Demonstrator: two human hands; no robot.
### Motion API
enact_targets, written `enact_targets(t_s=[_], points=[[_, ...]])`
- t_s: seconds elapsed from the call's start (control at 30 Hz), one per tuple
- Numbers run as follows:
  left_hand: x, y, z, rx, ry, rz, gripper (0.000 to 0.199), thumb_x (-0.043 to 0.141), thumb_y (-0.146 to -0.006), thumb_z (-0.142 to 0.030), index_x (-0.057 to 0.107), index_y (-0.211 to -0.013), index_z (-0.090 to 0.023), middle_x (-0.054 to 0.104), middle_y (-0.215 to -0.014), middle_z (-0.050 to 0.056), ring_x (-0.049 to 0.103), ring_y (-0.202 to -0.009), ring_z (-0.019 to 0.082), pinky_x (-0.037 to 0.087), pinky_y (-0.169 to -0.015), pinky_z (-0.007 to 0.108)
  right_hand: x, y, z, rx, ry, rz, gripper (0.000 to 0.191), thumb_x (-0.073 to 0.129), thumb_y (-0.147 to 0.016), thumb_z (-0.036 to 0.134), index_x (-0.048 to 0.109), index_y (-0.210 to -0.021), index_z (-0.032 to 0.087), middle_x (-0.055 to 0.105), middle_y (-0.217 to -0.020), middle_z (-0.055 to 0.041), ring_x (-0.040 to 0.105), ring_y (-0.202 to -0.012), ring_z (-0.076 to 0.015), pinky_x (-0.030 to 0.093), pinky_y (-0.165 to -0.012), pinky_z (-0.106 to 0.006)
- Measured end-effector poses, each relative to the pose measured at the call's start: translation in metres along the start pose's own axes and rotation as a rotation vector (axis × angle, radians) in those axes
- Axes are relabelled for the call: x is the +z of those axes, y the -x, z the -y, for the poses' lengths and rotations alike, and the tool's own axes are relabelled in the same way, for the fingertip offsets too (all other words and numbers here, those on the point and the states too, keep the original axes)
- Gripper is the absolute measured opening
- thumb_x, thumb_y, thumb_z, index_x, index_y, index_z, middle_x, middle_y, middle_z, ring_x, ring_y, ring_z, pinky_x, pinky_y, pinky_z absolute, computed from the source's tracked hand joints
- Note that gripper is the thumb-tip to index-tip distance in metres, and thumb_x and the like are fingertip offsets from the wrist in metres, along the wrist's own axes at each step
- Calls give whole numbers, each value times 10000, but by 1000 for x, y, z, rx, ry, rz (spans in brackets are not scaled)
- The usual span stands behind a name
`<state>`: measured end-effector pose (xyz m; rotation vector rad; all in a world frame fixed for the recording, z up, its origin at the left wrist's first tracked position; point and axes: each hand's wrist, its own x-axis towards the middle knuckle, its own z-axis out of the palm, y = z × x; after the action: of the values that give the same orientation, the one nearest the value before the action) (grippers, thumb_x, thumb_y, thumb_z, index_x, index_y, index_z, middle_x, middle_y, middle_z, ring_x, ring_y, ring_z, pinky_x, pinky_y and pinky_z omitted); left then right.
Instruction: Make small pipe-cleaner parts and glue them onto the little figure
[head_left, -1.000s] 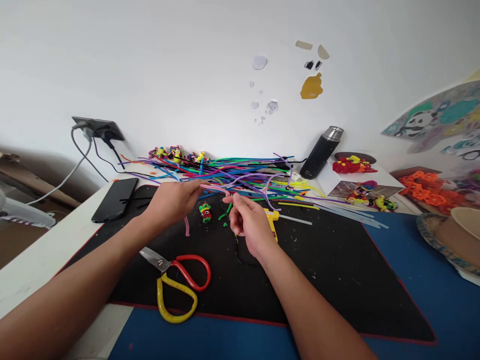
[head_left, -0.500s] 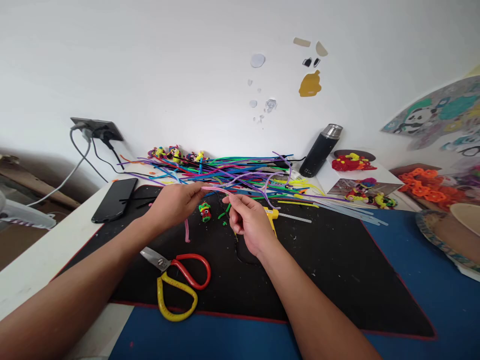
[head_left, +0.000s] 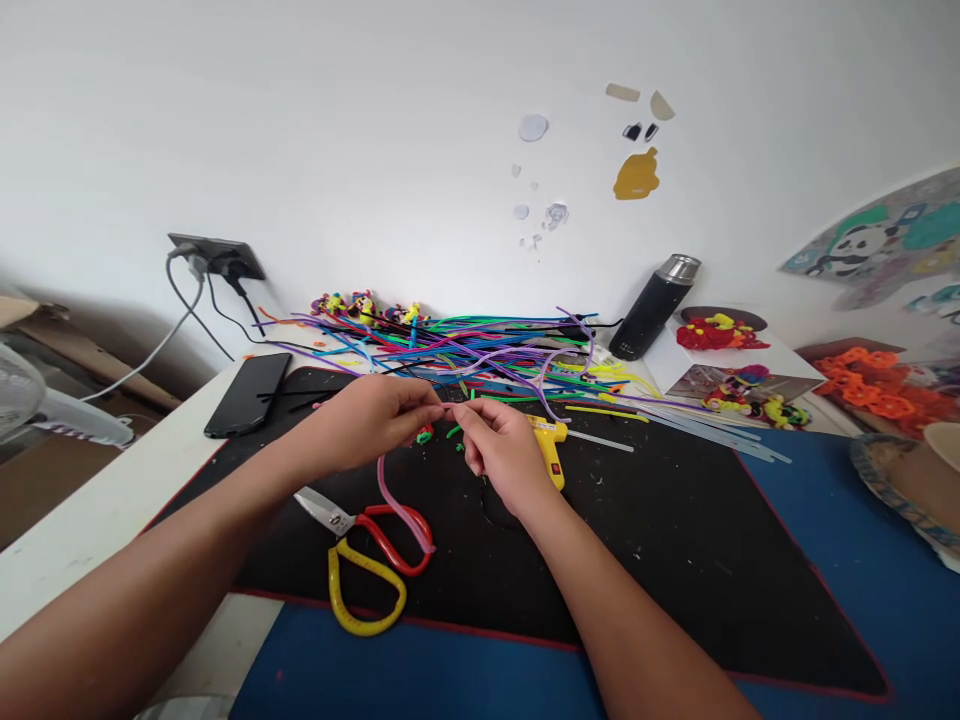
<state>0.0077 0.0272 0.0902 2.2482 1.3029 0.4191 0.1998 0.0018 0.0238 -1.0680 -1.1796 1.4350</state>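
Both hands meet over the black mat (head_left: 675, 560), fingertips almost touching. My left hand (head_left: 375, 418) pinches a pink pipe cleaner (head_left: 395, 503), whose loose end curves down over the red handle of the scissors (head_left: 367, 555). Opposite it, my right hand (head_left: 501, 445) pinches the same pipe cleaner close to my left fingertips. Behind my left fingers a small red and green figure (head_left: 425, 434) is mostly hidden. A yellow glue gun (head_left: 553, 440) with a clear glue stick lies just beyond my right hand, partly covered by it.
Many coloured pipe cleaners (head_left: 480, 345) lie heaped along the wall. A black phone (head_left: 247, 395) is at the left, and a dark flask (head_left: 654, 308) leans at the back right. A white box (head_left: 742, 365) carries red pieces; a woven basket (head_left: 892, 490) sits far right.
My hands have drawn together along the pink pipe cleaner, shortening the span between them. Its loose end has swung right and toward me, and the small figure is now mostly covered.
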Motion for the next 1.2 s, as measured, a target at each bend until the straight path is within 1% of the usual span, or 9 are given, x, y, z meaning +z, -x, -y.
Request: enact_targets(t_s=[0.13, 0.27, 0.53, 0.67, 0.8, 0.9, 0.97, 1.1, 1.2], points=[[3, 1, -3, -65, -21, -55, 415, 510, -982, -556, 722, -875, -215, 707, -615, -8, 597, -543, 169, 375, -549, 264, 0, -1, 2, 22, -79, -54, 319, 740, -841, 502, 695, -894, 191, 508, -511, 85, 411, -385, -77, 253, -398, -224], [10, 0, -6, -78, -93, -130, 401, 499, -997, -527, 751, -913, -227, 715, -607, -6, 615, -555, 183, 354, -554, 272, 1, -1, 3, 21, -132, -42, 336, 773, -803, 492, 689, -909, 185, 520, -515, 90, 413, -372, -70, 239, -382, -215], [17, 4, -8, -49, -195, -101, 394, 495, -1010, -504, 729, -855, -227, 699, -637, 1, 607, -573, 176, 318, -560, 284, 3, -1, 6, 17, -176, -73, 321, 773, -797, 489, 715, -883, 185, 511, -501, 85, 407, -372, -68, 229, -377, -212], [16, 5, -12, -14, -122, -42, 448, 453, -1035, -533, 689, -803, -230, 706, -657, -9, 611, -587, 163, 343, -587, 277, 4, -2, 5, -10, -182, -93, 271, 743, -789, 445, 718, -855, 184, 486, -485, 92, 388, -363, -67, 244, -380, -218], [11, 5, -16, -22, -92, -71, 512, 406, -1043, -552, 665, -752, -219, 679, -624, -7, 592, -571, 159, 356, -595, 273, 3, -3, 3, -39, -155, -132, 231, 734, -767, 413, 695, -811, 190, 509, -538, 86, 383, -361, -58, 226, -378, -226], [5, 4, -15, -25, -89, -76, 493, 414, -1029, -542, 700, -794, -216, 671, -611, -7, 592, -571, 162, 365, -600, 270, 2, -3, 2, -31, -97, -116, 208, 720, -778, 402, 665, -792, 202, 495, -543, 87, 381, -367, -67, 201, -379, -237], [0, 4, -11, -20, -145, -105, 462, 432, -1013, -525, 738, -850, -220, 710, -663, 6, 617, -613, 176, 362, -608, 273, 1, -1, 1, -28, -13, -68, 191, 697, -808, 397, 660, -792, 210, 470, -538, 88, 378, -382, -78, 214, -393, -245], [-6, 5, -3, -6, -352, -163, 415, 468, -979, -499, 770, -856, -243, 759, -731, 30, 630, -651, 199, 321, -601, 291, 1, 4, 0, -142, 329, -22, 128, 672, -848, 329, 708, -804, 214, 461, -560, 68, 407, -490, -106, 267, -472, -260], [-6, 5, -1, 6, -326, -145, 410, 472, -974, -499, 748, -813, -241, 731, -679, 21, 616, -628, 192, 325, -593, 285, 2, 4, -4, -173, 420, -35, 143, 671, -883, 338, 726, -827, 219, 468, -569, 59, 420, -523, -119, 283, -495, -265]])
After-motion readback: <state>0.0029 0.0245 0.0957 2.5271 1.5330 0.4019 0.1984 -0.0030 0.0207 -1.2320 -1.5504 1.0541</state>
